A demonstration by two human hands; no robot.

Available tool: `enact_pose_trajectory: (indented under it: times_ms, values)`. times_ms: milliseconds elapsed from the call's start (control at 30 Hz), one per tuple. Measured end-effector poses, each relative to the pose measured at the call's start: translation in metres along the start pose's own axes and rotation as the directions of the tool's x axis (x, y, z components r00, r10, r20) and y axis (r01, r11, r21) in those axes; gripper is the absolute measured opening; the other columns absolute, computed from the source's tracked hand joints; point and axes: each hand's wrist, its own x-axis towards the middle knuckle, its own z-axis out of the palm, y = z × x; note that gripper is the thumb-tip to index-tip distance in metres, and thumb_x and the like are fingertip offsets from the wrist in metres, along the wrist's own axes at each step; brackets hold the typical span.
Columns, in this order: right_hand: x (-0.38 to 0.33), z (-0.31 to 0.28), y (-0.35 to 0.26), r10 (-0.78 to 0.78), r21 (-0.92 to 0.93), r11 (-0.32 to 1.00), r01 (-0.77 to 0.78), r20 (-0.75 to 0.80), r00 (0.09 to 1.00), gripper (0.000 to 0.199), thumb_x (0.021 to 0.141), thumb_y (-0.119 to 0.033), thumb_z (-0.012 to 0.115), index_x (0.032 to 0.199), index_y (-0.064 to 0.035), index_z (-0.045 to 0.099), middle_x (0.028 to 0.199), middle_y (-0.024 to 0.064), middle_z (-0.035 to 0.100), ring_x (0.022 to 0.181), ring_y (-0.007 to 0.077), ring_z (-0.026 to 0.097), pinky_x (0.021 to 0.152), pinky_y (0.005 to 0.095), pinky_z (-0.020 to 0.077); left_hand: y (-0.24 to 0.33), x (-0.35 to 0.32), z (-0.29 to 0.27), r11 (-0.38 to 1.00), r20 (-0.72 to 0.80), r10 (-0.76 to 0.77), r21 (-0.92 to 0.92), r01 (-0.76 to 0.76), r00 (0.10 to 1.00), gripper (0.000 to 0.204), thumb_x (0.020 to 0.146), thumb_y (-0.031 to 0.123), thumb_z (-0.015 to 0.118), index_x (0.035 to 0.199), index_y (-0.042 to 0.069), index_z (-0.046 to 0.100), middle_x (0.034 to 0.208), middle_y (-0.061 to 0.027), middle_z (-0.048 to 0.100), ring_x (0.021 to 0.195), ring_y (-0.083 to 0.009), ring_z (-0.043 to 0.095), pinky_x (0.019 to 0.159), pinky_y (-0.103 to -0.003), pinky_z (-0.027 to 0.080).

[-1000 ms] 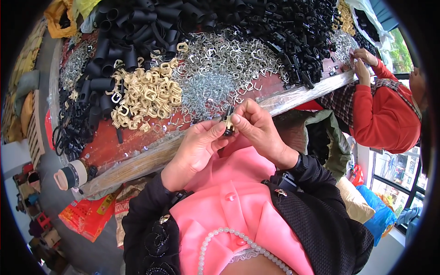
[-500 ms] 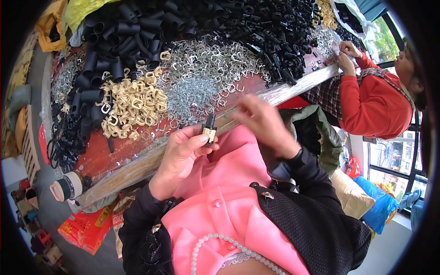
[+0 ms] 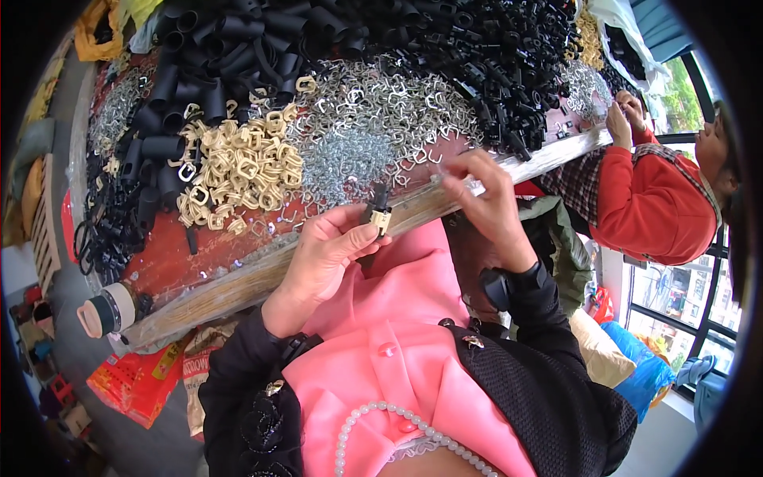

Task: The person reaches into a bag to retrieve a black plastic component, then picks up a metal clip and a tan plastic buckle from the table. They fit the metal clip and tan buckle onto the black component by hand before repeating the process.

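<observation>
My left hand [image 3: 330, 250] grips a small black plastic fitting with a cream clip [image 3: 381, 222] on it, held upright between thumb and fingers in front of the table edge. My right hand [image 3: 489, 203] hovers over the edge to its right, fingers curved and thumb apart, with the plastic-wrapped edge visible in the gap. Nothing plainly shows in it. Nearest on the red tabletop lie a heap of small silver screws [image 3: 346, 159], a spread of silver U-shaped clips [image 3: 425, 107] and a pile of cream plastic clips [image 3: 238, 167].
Black tubes [image 3: 214, 95] and black plastic fittings [image 3: 485, 63] heap up behind. A tape roll [image 3: 119, 306] sits at the table's left corner. A person in red [image 3: 656, 199] works at the right. Sacks, including a blue bag [image 3: 640, 370], stand on the floor.
My right hand has moved to the right and away from the left hand, and its fingers show more sharply. My left hand still holds the fitting, slightly further right in view.
</observation>
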Motion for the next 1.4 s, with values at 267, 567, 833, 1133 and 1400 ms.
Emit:
enact_pose_trajectory:
  times_ms: [267,567,833,1133,1400]
  values:
    - [-0.007,0.037,-0.041,-0.277,0.212,0.948,0.238,0.173,0.945,0.020,0.073,-0.017,0.063,0.086,-0.0034,0.056,0.084,0.0078,0.048,0.082,0.0187,0.046,0.071,0.0296,0.0371,-0.006,-0.004,-0.002,0.991,0.015,-0.054,-0.123,0.056,0.998,0.027,0.078,0.014,0.059,0.101,0.000,0.054,0.090,-0.0074,0.060,0.077,-0.0161,0.059,0.067,-0.022,0.048]
    - [-0.013,0.039,-0.034,-0.118,0.362,0.932,0.021,0.248,0.962,0.018,0.076,-0.020,0.061,0.077,-0.0045,0.052,0.087,0.0056,0.042,0.082,0.0149,0.041,0.074,0.0255,0.0336,-0.008,-0.010,0.002,0.984,0.014,-0.119,-0.132,0.120,0.993,0.028,0.079,0.014,0.057,0.102,-0.001,0.053,0.091,-0.0066,0.059,0.078,-0.0157,0.059,0.068,-0.023,0.048]
    - [-0.012,0.043,-0.034,-0.060,0.439,0.895,-0.079,0.294,0.954,0.017,0.078,-0.020,0.059,0.076,-0.0054,0.051,0.096,0.0067,0.043,0.087,0.0119,0.041,0.073,0.0236,0.0344,-0.007,-0.009,-0.001,0.982,0.019,-0.155,-0.105,0.156,0.988,0.024,0.079,0.010,0.056,0.100,-0.001,0.054,0.090,-0.0079,0.059,0.076,-0.0177,0.059,0.067,-0.024,0.050]
    - [-0.008,0.005,-0.010,-0.045,-0.118,0.992,0.050,0.041,0.998,0.018,0.072,-0.015,0.061,0.084,-0.0025,0.054,0.083,0.0093,0.052,0.076,0.0200,0.051,0.067,0.0277,0.0398,0.004,-0.010,-0.007,0.996,0.038,-0.090,0.024,0.089,0.995,0.023,0.079,0.015,0.056,0.095,-0.002,0.055,0.084,-0.0089,0.059,0.072,-0.0146,0.059,0.062,-0.020,0.049]
    - [0.016,-0.028,0.042,-0.009,-0.595,0.803,0.046,0.065,0.998,0.016,0.069,-0.011,0.060,0.083,-0.0040,0.059,0.070,0.0089,0.055,0.070,0.0269,0.053,0.060,0.0300,0.0421,0.003,-0.002,-0.004,0.993,0.003,-0.055,-0.105,0.055,0.998,0.023,0.080,0.016,0.054,0.094,-0.003,0.055,0.082,-0.0105,0.059,0.071,-0.0151,0.059,0.060,-0.020,0.050]
